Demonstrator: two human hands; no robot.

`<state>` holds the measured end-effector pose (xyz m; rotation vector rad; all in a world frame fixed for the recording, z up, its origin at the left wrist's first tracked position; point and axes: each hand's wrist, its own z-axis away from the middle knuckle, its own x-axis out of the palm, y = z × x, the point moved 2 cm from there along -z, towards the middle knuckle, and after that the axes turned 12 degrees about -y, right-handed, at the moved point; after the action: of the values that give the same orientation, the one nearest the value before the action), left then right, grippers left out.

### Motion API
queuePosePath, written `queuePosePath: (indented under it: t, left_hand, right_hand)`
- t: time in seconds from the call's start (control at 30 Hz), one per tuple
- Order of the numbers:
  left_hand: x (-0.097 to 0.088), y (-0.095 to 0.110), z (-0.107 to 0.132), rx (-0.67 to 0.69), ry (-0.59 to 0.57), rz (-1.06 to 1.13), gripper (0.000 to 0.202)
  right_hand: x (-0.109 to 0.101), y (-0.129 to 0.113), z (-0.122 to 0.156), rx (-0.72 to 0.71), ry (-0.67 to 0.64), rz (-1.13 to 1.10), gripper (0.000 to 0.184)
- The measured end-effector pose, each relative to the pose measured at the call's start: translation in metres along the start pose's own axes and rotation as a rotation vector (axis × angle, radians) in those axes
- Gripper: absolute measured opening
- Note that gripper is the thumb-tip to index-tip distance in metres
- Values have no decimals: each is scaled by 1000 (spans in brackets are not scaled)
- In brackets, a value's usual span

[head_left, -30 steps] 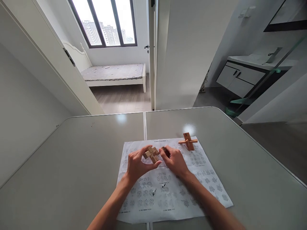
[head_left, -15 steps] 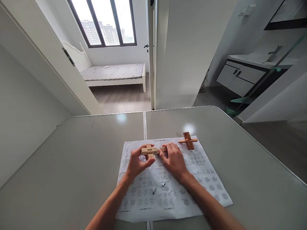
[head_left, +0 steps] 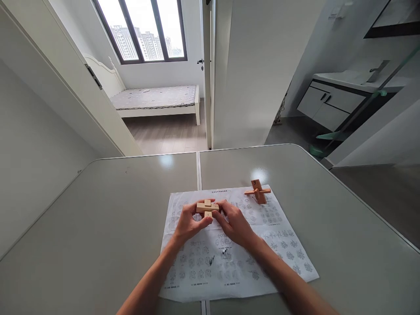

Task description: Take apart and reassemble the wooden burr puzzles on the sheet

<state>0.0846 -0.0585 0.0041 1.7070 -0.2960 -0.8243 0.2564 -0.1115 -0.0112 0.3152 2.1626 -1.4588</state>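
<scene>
My left hand (head_left: 189, 223) and my right hand (head_left: 233, 223) meet over a printed paper sheet (head_left: 262, 258) on the grey table. Together they grip a light wooden interlocking puzzle (head_left: 207, 208), a cross of short bars, with fingers pinched on it from both sides. The left fingers close on its left end and underside. The right fingers close on its right end, hiding that part. A second, darker wooden cross puzzle (head_left: 257, 191) stands alone on the sheet's far right corner, untouched.
The grey table (head_left: 98, 218) has a seam down its middle and a rounded far edge. Beyond it are a white wall column, an open doorway to a room with a bed (head_left: 157, 99), and a sink cabinet (head_left: 331, 105) at the right.
The puzzle has been turned from a tilted pose to lying level. The bar end that stuck out on the right now sits under my right fingers, and both hands have closed in on it.
</scene>
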Motion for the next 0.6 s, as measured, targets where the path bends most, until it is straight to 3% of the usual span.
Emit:
queuePosePath:
  t: [0.17,0.6]
  left_hand:
    - [2,-2,1,22,83,-174,28]
    - [3,-2,2,68,88,-238,36]
  right_hand:
    - [-2,-2,0,-19,6,-22,22]
    - [-5,-8,0,-39,2,-61,21]
